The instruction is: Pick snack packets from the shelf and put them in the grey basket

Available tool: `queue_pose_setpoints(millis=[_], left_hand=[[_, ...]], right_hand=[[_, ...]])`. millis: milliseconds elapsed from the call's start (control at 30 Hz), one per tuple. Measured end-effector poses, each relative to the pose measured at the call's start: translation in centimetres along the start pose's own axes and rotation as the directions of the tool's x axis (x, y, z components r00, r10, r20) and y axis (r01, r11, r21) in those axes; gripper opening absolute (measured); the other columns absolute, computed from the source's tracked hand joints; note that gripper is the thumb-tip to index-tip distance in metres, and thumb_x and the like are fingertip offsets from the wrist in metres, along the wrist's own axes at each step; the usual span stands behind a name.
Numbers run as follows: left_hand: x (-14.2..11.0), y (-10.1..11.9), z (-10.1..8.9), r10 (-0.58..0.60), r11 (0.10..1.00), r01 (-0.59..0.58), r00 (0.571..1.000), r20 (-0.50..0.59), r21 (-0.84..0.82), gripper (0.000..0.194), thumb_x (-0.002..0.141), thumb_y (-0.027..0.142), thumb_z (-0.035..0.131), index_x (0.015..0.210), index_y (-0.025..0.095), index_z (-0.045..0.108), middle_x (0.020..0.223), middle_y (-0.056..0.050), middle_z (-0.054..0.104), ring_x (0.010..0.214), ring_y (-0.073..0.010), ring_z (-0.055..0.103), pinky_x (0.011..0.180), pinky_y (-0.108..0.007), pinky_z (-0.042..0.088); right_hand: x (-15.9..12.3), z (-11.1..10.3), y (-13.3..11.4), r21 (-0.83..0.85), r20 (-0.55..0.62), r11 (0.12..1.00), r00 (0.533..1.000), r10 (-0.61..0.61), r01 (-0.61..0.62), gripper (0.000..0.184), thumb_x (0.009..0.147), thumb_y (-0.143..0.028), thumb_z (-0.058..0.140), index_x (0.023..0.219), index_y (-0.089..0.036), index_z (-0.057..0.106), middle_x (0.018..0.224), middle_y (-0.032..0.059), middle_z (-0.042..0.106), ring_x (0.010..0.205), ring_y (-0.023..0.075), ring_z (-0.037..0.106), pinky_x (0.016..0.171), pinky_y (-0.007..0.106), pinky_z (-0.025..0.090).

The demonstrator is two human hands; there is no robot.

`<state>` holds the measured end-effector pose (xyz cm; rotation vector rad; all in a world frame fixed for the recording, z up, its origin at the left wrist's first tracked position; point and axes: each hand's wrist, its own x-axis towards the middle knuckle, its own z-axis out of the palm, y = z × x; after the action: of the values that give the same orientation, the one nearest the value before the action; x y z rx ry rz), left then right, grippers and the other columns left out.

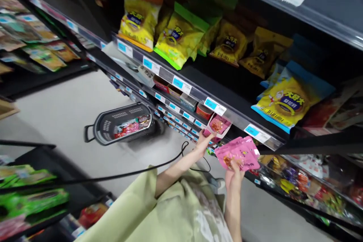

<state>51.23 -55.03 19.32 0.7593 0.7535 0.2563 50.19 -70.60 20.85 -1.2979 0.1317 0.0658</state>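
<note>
The right hand (236, 172) is closed on pink packets (244, 151), thumb across their front, held out before the shelving. Just beyond, the left hand (204, 141) touches the edge of a small box (226, 130); whether its fingers are clamped there I cannot tell. The handling looks partway along: these packets are out, while another pink packet (219, 124) shows in the box. Farther off, a basket (127, 112) on the floor already contains assorted packages (133, 125).
</note>
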Motion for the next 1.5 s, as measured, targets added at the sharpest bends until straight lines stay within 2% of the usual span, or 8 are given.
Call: queue_pose_setpoints(millis=[367, 500, 767, 1000, 1133, 1267, 1367, 1500], left_hand=[[-2.6, -0.7, -2.1, 0.012, 0.999, -0.009, 0.998, 0.061, -0.042, 0.089, 0.071, 0.038, 0.087, 0.147, 0.03, 0.043, 0.132, -0.012, 0.069, 0.106, -0.0264, 0.072, 0.088, -0.041, 0.061], [-3.1, -0.6, -2.8, -0.02, 0.999, 0.021, 0.999, 0.047, -0.025, 0.089, 0.069, 0.04, 0.089, 0.146, 0.028, 0.046, 0.128, -0.012, 0.071, 0.106, -0.0273, 0.072, 0.086, -0.039, 0.06], [-3.0, -1.0, -3.1, 0.02, 1.0, -0.02, 1.0, -0.014, 0.004, 0.085, 0.072, 0.041, 0.084, 0.147, 0.026, 0.047, 0.133, -0.012, 0.067, 0.119, -0.0304, 0.065, 0.083, -0.037, 0.061], [-2.7, -1.1, -3.4, -0.022, 0.999, 0.022, 1.0, 0.021, -0.032, 0.087, 0.073, 0.036, 0.087, 0.147, 0.024, 0.042, 0.12, -0.009, 0.071, 0.103, -0.0236, 0.072, 0.084, -0.036, 0.063], [-2.7, -0.7, -3.3, -0.032, 0.997, 0.033, 0.999, 0.024, -0.065, 0.086, 0.07, 0.037, 0.091, 0.142, 0.023, 0.046, 0.125, -0.013, 0.07, 0.1, -0.0244, 0.073, 0.086, -0.039, 0.063], [-2.8, -0.7, -3.3, -0.022, 0.998, 0.024, 0.999, 0.029, -0.062, 0.089, 0.069, 0.041, 0.091, 0.143, 0.026, 0.045, 0.127, -0.012, 0.07, 0.102, -0.0249, 0.073, 0.087, -0.04, 0.062], [-2.8, -0.9, -3.3, -0.003, 0.999, 0.004, 0.999, 0.036, -0.037, 0.091, 0.07, 0.043, 0.09, 0.147, 0.026, 0.043, 0.131, -0.013, 0.069, 0.107, -0.0263, 0.071, 0.086, -0.039, 0.061], [-2.9, -0.8, -3.0, 0.006, 1.0, -0.007, 1.0, 0.03, 0.011, 0.093, 0.071, 0.045, 0.087, 0.149, 0.026, 0.041, 0.132, -0.014, 0.068, 0.109, -0.0268, 0.07, 0.084, -0.038, 0.06]], right_hand=[[3.7, 7.9, -1.5, -0.101, 0.149, 0.987, 0.983, -0.107, 0.122, 0.08, 0.065, -0.033, 0.089, 0.136, -0.02, 0.054, 0.124, 0.0135, 0.073, 0.108, 0.0252, 0.073, 0.104, 0.053, 0.055], [3.6, 9.3, -1.8, -0.255, 0.281, 0.953, 0.956, -0.087, 0.162, 0.066, 0.069, -0.035, 0.086, 0.127, -0.016, 0.06, 0.121, 0.0143, 0.074, 0.106, 0.0262, 0.073, 0.102, 0.051, 0.055], [3.5, 10.5, -2.9, -0.724, 0.485, 0.547, 0.874, -0.03, 0.421, 0.071, 0.078, -0.032, 0.076, 0.139, -0.013, 0.045, 0.128, 0.0194, 0.068, 0.121, 0.0316, 0.066, 0.104, 0.044, 0.053], [4.5, 9.0, -4.0, -0.687, 0.581, 0.446, 0.803, -0.135, 0.573, 0.093, 0.077, -0.034, 0.081, 0.154, -0.017, 0.032, 0.149, 0.0191, 0.05, 0.138, 0.0307, 0.051, 0.116, 0.046, 0.044], [4.5, 8.0, -5.5, -0.694, 0.593, 0.263, 0.74, -0.319, 0.67, 0.059, 0.085, -0.031, 0.075, 0.139, -0.02, 0.053, 0.138, 0.0151, 0.055, 0.132, 0.0304, 0.051, 0.112, 0.047, 0.044], [3.8, 8.3, -5.8, -0.643, 0.757, -0.012, 0.632, -0.165, 0.766, 0.007, 0.092, -0.022, 0.067, 0.098, -0.023, 0.071, 0.106, 0.0096, 0.063, 0.104, 0.0271, 0.057, 0.091, 0.041, 0.05], [3.5, 9.4, -6.0, -0.642, 0.765, -0.175, 0.64, -0.075, 0.747, 0.008, 0.092, -0.02, 0.066, 0.1, -0.022, 0.069, 0.103, 0.0101, 0.062, 0.101, 0.0281, 0.055, 0.085, 0.04, 0.048], [4.0, 10.2, -6.6, -0.61, 0.788, -0.211, 0.614, -0.054, 0.764, 0.03, 0.089, -0.023, 0.072, 0.118, -0.023, 0.064, 0.114, 0.0102, 0.061, 0.106, 0.0286, 0.054, 0.087, 0.04, 0.047]])
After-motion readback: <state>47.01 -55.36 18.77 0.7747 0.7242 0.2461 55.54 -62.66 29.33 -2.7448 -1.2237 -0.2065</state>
